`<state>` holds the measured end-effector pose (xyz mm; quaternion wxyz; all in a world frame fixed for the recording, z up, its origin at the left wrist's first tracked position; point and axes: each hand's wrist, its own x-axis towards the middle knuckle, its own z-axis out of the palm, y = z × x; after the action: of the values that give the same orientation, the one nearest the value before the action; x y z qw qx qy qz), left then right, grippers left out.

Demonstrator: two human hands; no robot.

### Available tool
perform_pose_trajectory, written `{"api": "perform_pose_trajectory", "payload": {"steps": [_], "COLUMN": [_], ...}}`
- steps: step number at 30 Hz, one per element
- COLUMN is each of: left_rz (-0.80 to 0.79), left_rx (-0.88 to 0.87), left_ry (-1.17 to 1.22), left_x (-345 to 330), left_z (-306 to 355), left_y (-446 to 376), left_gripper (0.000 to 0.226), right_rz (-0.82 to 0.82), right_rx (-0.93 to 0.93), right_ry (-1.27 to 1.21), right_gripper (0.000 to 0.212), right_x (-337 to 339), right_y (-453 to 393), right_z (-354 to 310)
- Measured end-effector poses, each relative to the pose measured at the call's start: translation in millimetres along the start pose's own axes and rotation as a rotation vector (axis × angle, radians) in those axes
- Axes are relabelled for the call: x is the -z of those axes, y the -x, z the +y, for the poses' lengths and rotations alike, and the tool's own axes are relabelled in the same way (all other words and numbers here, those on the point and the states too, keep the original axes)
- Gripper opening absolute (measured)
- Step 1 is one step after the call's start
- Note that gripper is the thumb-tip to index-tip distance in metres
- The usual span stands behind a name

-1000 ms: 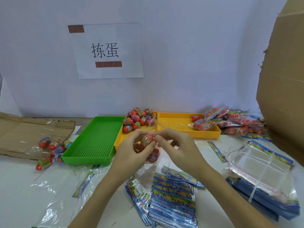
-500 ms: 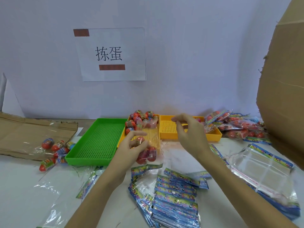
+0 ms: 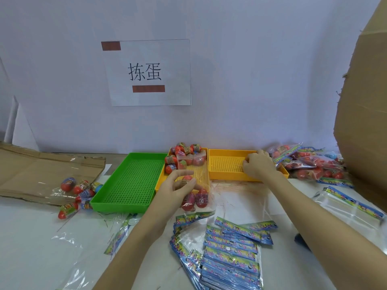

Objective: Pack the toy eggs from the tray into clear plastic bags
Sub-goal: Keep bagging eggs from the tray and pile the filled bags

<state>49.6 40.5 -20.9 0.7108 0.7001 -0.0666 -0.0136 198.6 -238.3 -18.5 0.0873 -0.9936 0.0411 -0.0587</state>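
Toy eggs (image 3: 184,153) left in yellow tray (image 3: 161,181); left hand (image 3: 178,190) gripping part-filled bag (image 3: 195,185), right hand (image 3: 258,166) curled, grasp unclear.

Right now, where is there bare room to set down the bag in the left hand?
The green tray floor is bare, and so is the right yellow tray floor left of the right hand. It is crowded at the egg pile, the packed bags and the header cards.
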Motion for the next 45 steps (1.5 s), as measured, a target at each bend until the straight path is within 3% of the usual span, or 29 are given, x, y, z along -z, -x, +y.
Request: {"api": "perform_pose_trajectory", "payload": {"steps": [4, 9, 15, 19, 23, 28, 31, 40, 45], "left_rz": [-0.009, 0.041, 0.119, 0.167, 0.176, 0.142, 0.119, 0.081, 0.018], "left_rx": [-0.007, -0.014, -0.142, -0.27, -0.37, -0.423, -0.416, -0.403, -0.381], "left_ry": [-0.028, -0.066, -0.244, -0.423, -0.531, -0.61, -0.585, -0.447, -0.413], "left_x": [-0.2, -0.8, -4.2, -5.4, -10.3, -10.5, -10.8, -11.3, -13.0], "left_z": [-1.9, -1.8, -2.2, -5.4, -5.9, -6.3, -8.9, -6.6, -2.6], "left_y": [-0.2, 1.5, 3.0, 2.6, 5.3, 6.2, 6.0, 6.3, 8.7], "left_gripper": [0.024, 0.021, 0.024, 0.03, 0.031, 0.034, 0.036, 0.03, 0.026], "right_rz": [0.174, 0.47, 0.515, 0.556, 0.515, 0.457, 0.445, 0.366, 0.39], "right_rx": [0.057, 0.281, 0.388, 0.402, 0.571, 0.596, 0.606, 0.647, 0.647], "right_ry": [-0.183, -0.471, -1.074, -1.27, -1.276, -1.06, -0.917, -0.936, -0.845], "right_gripper": [0.034, 0.018, 0.035, 0.037, 0.034, 0.037, 0.037, 0.028, 0.035], "right_x": [-0.7, 12.5, 11.3, 11.1, 21.3, 15.3, 14.2, 17.7, 22.1], "right_y": [12.3, 42.6, 111.8, 147.9, 160.1, 157.4, 153.1, 152.7, 153.8], "right_z": [-6.0, -33.1, -65.0, -68.9, -73.3, -70.9, -65.3, -61.7, -61.4]}}
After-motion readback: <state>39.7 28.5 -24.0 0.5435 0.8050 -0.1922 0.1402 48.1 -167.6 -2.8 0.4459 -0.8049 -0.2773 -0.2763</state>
